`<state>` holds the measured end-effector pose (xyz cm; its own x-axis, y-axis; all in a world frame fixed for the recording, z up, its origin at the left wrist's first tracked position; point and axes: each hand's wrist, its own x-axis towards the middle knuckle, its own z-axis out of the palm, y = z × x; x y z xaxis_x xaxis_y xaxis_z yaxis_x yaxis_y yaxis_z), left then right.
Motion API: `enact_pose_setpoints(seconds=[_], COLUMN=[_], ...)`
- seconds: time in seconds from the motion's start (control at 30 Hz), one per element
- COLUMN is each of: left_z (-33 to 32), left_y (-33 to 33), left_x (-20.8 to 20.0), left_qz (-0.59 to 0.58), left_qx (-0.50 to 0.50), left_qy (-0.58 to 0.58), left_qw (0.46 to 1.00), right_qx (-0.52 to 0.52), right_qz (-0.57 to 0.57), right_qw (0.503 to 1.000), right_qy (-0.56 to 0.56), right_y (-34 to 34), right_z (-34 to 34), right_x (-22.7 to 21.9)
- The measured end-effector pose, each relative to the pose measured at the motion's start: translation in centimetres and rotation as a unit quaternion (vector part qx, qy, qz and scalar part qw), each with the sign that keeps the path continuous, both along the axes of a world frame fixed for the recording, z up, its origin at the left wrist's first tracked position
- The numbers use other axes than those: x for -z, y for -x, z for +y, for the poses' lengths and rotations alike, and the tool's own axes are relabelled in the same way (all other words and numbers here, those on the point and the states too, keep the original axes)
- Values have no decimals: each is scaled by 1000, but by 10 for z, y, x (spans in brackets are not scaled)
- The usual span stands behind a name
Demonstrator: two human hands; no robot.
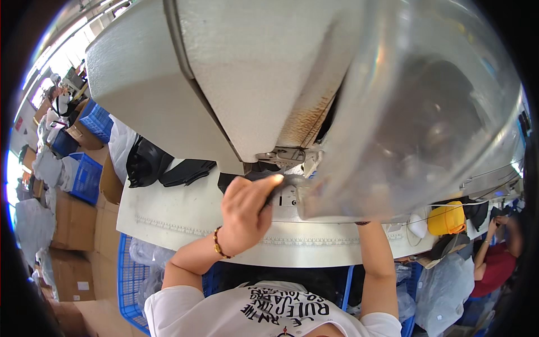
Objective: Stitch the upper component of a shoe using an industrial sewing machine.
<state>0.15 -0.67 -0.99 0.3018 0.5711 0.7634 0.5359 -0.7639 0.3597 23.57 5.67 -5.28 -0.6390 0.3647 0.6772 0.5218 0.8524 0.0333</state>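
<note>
My left hand (244, 213) is closed, thumb and fingers pinching a dark fabric piece (226, 182). The piece lies on the white table (185, 210) beneath the head of a large sewing machine (236, 73), close to its needle area (283, 156). My right forearm (376, 264) reaches up under a blurred, see-through plastic cover (359, 168). Behind that cover my right hand is hidden, so its fingers and anything in them cannot be made out.
Black curved pieces (147, 163) and flat black pieces (188, 172) lie at the table's left. A yellow container (446, 218) stands at the right. Blue crates (129, 286) with plastic bags sit below the edge. Cardboard boxes (72, 222) stand left; a person in red (495, 267) is at right.
</note>
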Motion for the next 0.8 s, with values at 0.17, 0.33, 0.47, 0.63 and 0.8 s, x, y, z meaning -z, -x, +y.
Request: enact_pose_setpoints(seconds=[0.17, 0.33, 0.47, 0.63, 0.8], left_z=[1, -1, -3, -6, -7], left_y=[1, 2, 2, -8, -12], left_x=[-3, 8, 0, -16, -14], left_qz=[-9, 113, 134, 172, 204], left_qx=[-20, 2, 4, 3, -20], left_qy=[31, -105, -112, -111, -162], left_qw=[999, 988, 985, 979, 965], right_qx=[-11, -14, -16, -18, -19], right_qz=[30, 54, 74, 97, 120], right_qw=[999, 997, 995, 991, 986], right_qy=[23, 45, 65, 88, 111], right_y=[-3, 1, 11, 15, 16], right_z=[-19, -25, -28, -31, -34], right_x=[6, 4, 5, 4, 2])
